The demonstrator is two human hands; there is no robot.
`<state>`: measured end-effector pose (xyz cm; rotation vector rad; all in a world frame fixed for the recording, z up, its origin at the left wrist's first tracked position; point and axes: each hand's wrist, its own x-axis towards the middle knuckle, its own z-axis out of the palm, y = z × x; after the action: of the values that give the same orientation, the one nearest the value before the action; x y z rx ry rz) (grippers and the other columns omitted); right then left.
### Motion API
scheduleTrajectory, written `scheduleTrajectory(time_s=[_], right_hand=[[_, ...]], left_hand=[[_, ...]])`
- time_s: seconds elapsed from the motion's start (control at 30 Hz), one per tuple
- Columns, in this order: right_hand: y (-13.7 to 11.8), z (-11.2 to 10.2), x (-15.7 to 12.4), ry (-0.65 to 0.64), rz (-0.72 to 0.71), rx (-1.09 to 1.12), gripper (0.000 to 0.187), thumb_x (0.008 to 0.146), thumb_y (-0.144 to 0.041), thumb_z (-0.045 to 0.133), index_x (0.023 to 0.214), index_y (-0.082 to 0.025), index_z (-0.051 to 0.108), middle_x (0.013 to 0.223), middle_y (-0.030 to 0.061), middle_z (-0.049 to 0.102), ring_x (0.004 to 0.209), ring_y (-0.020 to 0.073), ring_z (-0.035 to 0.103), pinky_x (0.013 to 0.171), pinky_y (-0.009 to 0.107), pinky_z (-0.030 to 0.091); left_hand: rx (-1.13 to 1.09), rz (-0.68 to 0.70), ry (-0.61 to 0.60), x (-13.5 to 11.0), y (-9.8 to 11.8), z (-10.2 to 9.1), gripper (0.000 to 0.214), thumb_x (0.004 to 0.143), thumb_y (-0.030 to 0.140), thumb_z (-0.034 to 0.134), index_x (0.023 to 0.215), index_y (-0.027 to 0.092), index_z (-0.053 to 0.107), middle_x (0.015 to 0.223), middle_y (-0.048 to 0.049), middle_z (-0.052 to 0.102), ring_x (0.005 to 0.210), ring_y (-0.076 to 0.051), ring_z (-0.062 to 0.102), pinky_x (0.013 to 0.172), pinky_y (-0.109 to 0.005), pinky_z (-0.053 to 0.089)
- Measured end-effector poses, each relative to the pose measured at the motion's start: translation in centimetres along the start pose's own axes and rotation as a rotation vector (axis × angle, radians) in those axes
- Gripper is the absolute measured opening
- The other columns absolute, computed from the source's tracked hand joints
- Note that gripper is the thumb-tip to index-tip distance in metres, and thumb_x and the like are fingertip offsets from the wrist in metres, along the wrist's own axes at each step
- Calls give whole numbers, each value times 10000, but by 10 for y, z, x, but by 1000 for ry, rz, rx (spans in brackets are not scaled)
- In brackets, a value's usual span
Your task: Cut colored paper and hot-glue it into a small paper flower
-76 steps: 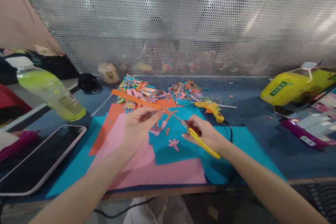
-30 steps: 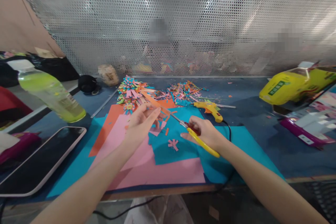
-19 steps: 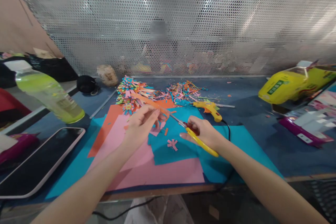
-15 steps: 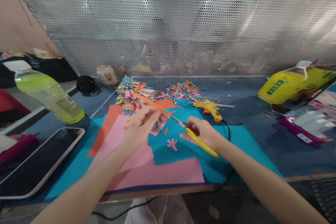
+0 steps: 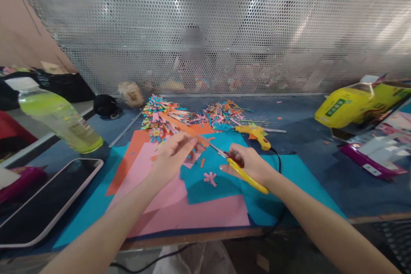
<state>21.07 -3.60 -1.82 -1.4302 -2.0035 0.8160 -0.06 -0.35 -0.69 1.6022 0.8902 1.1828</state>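
Between the fingers of my left hand (image 5: pixel 178 150) is a long orange paper strip (image 5: pixel 183 126). My right hand (image 5: pixel 245 160) grips yellow-handled scissors (image 5: pixel 247 177), whose blades meet the strip's near end; how far the blades are apart I cannot tell. Below the hands, a small pink paper flower (image 5: pixel 210 178) lies on a blue paper sheet (image 5: pixel 202 192). Small orange scraps lie close to the left fingertips. Pink sheets (image 5: pixel 154 214) and an orange sheet (image 5: pixel 123 167) spread underneath on the left.
A yellow glue gun (image 5: pixel 255 132) with a black cord lies behind my right hand. Paper flowers (image 5: pixel 157 115) and shredded scraps (image 5: pixel 224 111) are piled at the back. On the left are a phone (image 5: pixel 51 199) and a green bottle (image 5: pixel 61 115); on the right, a yellow bottle (image 5: pixel 340 105).
Both hands keep nearly the same position, with the strip still at the scissor blades. The whole view has shifted very slightly.
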Motion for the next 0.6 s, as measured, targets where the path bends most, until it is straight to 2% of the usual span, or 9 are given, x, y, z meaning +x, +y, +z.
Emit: scheduleTrajectory(time_s=[0.13, 0.27, 0.47, 0.6], right_hand=[[0, 0, 0, 14, 2, 5, 330, 663, -404, 612, 670, -193, 359, 494, -75, 383, 484, 66, 259, 411, 188, 211], [0, 1, -1, 23, -2, 11, 318, 666, -407, 606, 672, -190, 373, 489, -75, 376, 480, 63, 238, 408, 190, 200], [-1, 1, -1, 29, -10, -6, 339, 663, -420, 609, 660, -193, 357, 489, -78, 347, 487, 64, 219, 409, 193, 187], [-1, 1, -1, 13, -17, -8, 312, 677, -408, 599, 696, -195, 372, 529, -68, 370, 498, 70, 270, 418, 192, 211]], left_hand=[[-9, -18, -2, 0, 1, 0, 166, 779, 334, 534, 739, 175, 565, 693, -11, 624, 496, -96, 531, 475, -226, 427], [-23, -23, 33, 0, 3, 1, 170, 771, 342, 540, 763, 176, 577, 697, -22, 629, 534, -111, 546, 473, -225, 428], [44, 28, 66, 0, 4, -1, 177, 785, 332, 525, 735, 170, 577, 690, -24, 627, 519, -102, 534, 477, -223, 423], [53, 77, 104, 0, 4, -1, 151, 785, 322, 528, 768, 180, 576, 673, -13, 615, 500, -96, 513, 480, -224, 420]])
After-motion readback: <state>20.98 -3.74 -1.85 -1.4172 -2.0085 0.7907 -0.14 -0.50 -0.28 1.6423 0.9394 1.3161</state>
